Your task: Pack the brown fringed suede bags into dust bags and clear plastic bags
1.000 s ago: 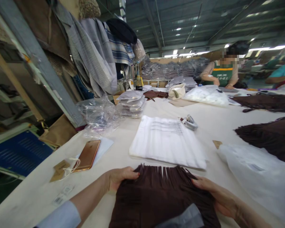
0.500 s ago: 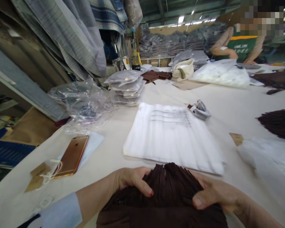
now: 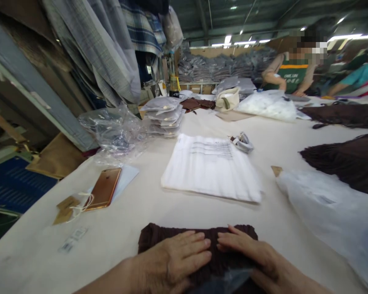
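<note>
A dark brown pleated cloth piece (image 3: 202,232) lies folded on the table at the bottom centre of the head view. My left hand (image 3: 174,257) rests flat on it, fingers stretched out and pointing right. From the other side my right hand (image 3: 254,255) lies on the cloth too, its fingers extended toward the left hand. A bit of clear plastic (image 3: 230,281) shows between the wrists at the lower edge. Beyond the cloth sits a stack of flat white bags (image 3: 211,171) with printed lines.
To the left are a phone (image 3: 106,188), brown tags (image 3: 66,208) and crumpled plastic (image 3: 116,130). Packed grey garments (image 3: 164,116) are stacked behind. A white plastic bag (image 3: 325,204) and brown fringed cloth (image 3: 346,159) lie at right. A co-worker (image 3: 291,75) stands across the table.
Both hands have let go of the cloth's sides and now lie flat on top. The cloth, fanned out before, now has a straight folded far edge. The view has turned slightly right.
</note>
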### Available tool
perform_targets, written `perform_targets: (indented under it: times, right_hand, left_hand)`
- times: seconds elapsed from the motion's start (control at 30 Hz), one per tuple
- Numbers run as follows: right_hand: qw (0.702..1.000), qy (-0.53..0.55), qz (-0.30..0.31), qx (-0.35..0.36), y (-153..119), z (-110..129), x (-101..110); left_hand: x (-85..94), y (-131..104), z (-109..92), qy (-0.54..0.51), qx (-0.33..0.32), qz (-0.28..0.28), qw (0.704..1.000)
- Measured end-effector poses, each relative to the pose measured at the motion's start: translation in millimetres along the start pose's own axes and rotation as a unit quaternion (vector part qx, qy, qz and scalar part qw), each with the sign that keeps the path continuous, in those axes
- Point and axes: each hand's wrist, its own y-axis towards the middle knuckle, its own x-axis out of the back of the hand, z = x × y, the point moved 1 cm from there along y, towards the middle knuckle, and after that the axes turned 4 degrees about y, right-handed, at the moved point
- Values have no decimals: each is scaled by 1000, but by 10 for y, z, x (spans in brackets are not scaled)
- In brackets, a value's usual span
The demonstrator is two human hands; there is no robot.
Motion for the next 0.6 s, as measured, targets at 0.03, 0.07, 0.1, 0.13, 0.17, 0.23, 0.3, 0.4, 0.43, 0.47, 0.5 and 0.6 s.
perform_targets:
  times: [0.03,0.07,0.1,0.13,0.17,0.23,0.3,0.4,0.43,0.47,0.5,0.6]
  right_hand:
    - [1000,-13,9,-3,-8,52,0]
    - [999,-26,20,-5,-12,119,-2]
    - [999,-40,31,-6,-15,196,-8]
    - [998,-55,42,-4,-20,274,-21]
    - [996,-72,49,-1,-31,347,-38]
    - [993,-106,48,12,-73,457,-81]
    - [991,-130,30,27,-140,509,-128]
    - [987,-150,-1,55,-267,499,-202]
    - [985,-157,-11,63,-317,479,-230]
    - [983,-168,-25,73,-375,453,-259]
    - [978,-184,-46,85,-444,421,-289]
    - [945,-245,-174,130,-751,308,-359]
  left_hand:
    - [-10,-16,-24,22,1,-3,1000]
    - [-18,-28,-46,42,2,-7,999]
    - [-24,-38,-67,59,1,-14,998]
    - [-31,-47,-87,73,1,-21,997]
    - [-40,-54,-107,85,-1,-27,996]
    - [-62,-66,-146,110,-8,-35,993]
    - [-83,-74,-187,141,-16,-36,989]
    - [-95,-87,-261,197,-37,-50,978]
    - [-98,-93,-286,217,-46,-63,973]
    - [-108,-100,-308,238,-51,-80,967]
    - [-130,-107,-323,263,-55,-102,958]
    - [-323,-115,-320,337,-79,-198,917]
